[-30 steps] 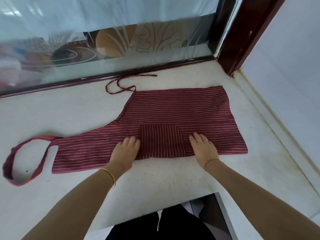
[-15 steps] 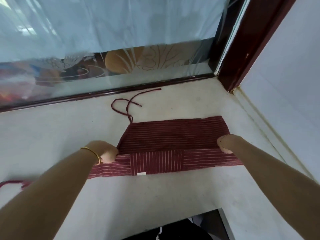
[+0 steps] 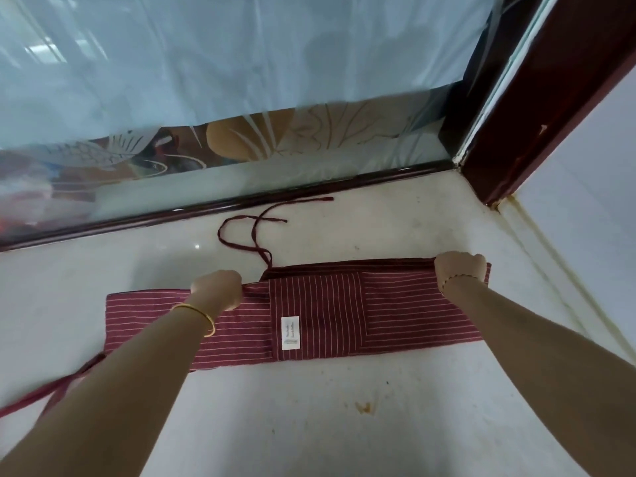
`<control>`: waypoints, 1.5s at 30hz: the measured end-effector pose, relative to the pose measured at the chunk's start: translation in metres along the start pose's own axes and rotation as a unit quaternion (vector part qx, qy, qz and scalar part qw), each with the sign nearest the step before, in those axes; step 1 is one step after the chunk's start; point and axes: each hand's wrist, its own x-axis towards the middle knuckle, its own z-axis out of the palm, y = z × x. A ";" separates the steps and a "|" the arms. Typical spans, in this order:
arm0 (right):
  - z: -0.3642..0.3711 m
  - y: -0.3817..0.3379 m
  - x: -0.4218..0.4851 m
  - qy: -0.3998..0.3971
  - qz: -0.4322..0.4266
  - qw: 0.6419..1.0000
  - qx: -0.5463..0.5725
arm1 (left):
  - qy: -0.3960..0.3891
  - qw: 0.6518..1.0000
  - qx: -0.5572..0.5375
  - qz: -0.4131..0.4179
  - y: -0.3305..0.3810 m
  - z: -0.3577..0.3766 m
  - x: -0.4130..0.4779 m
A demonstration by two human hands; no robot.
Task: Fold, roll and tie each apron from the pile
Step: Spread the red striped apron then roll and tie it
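A dark red apron (image 3: 395, 315) with thin white stripes lies folded lengthwise into a long band on the pale floor (image 3: 309, 425). A pocket with a white label (image 3: 290, 332) faces up near its middle. My left hand (image 3: 216, 289) grips the folded far edge left of the pocket. My right hand (image 3: 459, 270) grips the same edge near the right end. Thin waist ties (image 3: 241, 232) trail from the far edge toward the glass. The neck strap (image 3: 51, 390) runs off to the lower left, partly hidden by my left forearm.
A glass panel (image 3: 241, 98) with a dark red bottom rail (image 3: 241, 204) runs along the far side. A dark red door post (image 3: 537, 115) stands at the right corner, with a white wall (image 3: 592, 218) beyond. A small brown stain (image 3: 364, 406) marks the floor near me.
Both hands carried the near edge of the apron up and over to the far edge, halving its width. The pocket's underside with the label now faces up. The view moved closer.
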 end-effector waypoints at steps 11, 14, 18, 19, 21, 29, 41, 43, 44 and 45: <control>0.015 -0.043 0.027 0.104 -0.293 0.946 0.095 | 0.130 0.947 -0.065 0.287 0.023 0.009 0.035; 0.016 -0.050 0.031 0.112 -0.314 0.936 0.108 | 0.111 0.930 -0.056 0.346 0.026 0.011 0.042; 0.017 -0.046 0.040 0.115 -0.330 0.929 0.120 | 0.090 0.933 -0.061 0.343 0.031 0.005 0.048; 0.016 -0.044 0.042 0.111 -0.333 0.928 0.124 | 0.089 0.935 -0.066 0.336 0.032 0.003 0.049; 0.012 -0.043 0.044 0.104 -0.338 0.926 0.133 | 0.086 0.941 -0.071 0.320 0.034 0.000 0.050; 0.003 -0.056 0.053 0.078 -0.297 0.944 0.125 | 0.092 0.959 -0.078 0.255 0.046 0.003 0.054; 0.054 -0.128 -0.023 0.190 -0.220 0.927 0.235 | 0.183 0.949 0.002 0.258 0.093 0.076 0.006; 0.064 -0.121 -0.020 0.189 -0.222 0.932 0.215 | 0.205 0.947 0.004 0.246 0.067 0.086 0.014; 0.066 -0.119 -0.019 0.191 -0.222 0.933 0.210 | 0.208 0.950 0.001 0.234 0.052 0.090 0.016; 0.066 -0.118 -0.019 0.185 -0.220 0.935 0.206 | 0.208 0.954 -0.005 0.217 0.035 0.094 0.017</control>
